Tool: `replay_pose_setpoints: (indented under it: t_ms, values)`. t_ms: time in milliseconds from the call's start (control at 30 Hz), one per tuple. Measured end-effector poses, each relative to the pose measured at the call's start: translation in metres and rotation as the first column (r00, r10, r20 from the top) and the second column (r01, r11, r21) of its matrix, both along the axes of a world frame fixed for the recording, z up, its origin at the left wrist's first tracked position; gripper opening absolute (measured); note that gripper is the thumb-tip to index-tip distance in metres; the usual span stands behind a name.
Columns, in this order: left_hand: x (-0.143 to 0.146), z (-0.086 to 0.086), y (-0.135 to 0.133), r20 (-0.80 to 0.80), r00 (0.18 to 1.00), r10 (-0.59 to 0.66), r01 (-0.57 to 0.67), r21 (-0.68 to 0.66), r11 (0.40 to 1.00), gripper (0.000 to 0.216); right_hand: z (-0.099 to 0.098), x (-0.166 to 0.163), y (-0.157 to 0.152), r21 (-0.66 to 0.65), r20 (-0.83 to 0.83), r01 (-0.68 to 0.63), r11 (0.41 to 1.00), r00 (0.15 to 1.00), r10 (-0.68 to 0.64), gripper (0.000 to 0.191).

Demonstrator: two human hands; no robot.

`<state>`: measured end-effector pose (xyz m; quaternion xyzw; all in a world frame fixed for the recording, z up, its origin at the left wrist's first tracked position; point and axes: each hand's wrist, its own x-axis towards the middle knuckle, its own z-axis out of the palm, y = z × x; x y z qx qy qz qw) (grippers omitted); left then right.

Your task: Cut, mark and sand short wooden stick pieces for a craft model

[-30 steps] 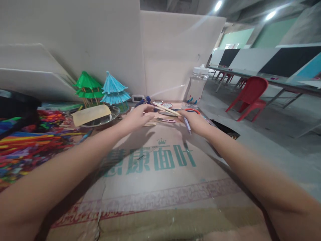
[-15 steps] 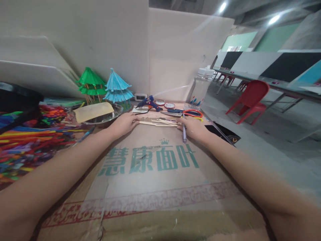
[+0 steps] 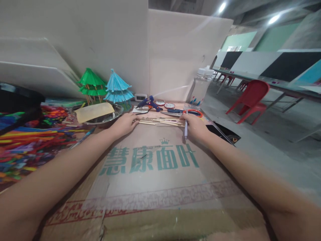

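Observation:
Both my arms reach forward over a flattened cardboard sheet (image 3: 155,180) with green printed characters. My left hand (image 3: 124,122) rests on the cardboard with its fingertips at the left end of a small pile of thin wooden sticks (image 3: 163,122). Whether those fingers pinch a stick I cannot tell. My right hand (image 3: 195,125) is closed round a pen (image 3: 186,129) that points down, and it sits at the right end of the sticks.
Behind the sticks lie a blue glue gun (image 3: 147,102), red-handled scissors (image 3: 192,113) and two small round tins (image 3: 165,103). A clear plastic jar (image 3: 199,88) stands at right. At left are green (image 3: 90,83) and blue (image 3: 117,87) paper pagodas, a metal dish (image 3: 107,116) and coloured pipe cleaners (image 3: 25,140). Red chair (image 3: 250,97) beyond.
A second ago both hands held a stick raised between them. They lowered to the cardboard, and the sticks now lie flat; the right hand kept the pen.

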<state>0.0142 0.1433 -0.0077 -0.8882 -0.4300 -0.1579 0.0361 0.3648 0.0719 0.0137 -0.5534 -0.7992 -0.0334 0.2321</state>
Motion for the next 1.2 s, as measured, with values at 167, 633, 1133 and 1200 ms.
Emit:
replay_pose_setpoints:
  t_ms: [167,633,1133,1200]
  values:
    - [0.003,0.001,-0.002,0.019,1.000,0.004,-0.004,0.003,1.000,0.036,0.011,-0.021,-0.009,0.000,-0.105,-0.146,0.989,0.984,0.146,0.019]
    - [-0.009,0.028,-0.145,-0.007,0.985,-0.172,0.171,-0.060,0.983,0.031,0.004,-0.069,-0.052,-0.216,-0.084,-0.270,0.938,0.963,0.257,0.009]
    - [-0.008,0.002,-0.173,-0.164,0.952,-0.257,0.272,0.074,0.960,0.043,-0.020,-0.071,-0.044,-0.185,-0.072,-0.391,0.902,0.920,0.385,0.021]
    - [-0.011,0.003,-0.177,-0.161,0.952,-0.262,0.275,0.069,0.959,0.047,-0.020,-0.070,-0.044,-0.185,-0.108,-0.399,0.898,0.917,0.385,0.021]
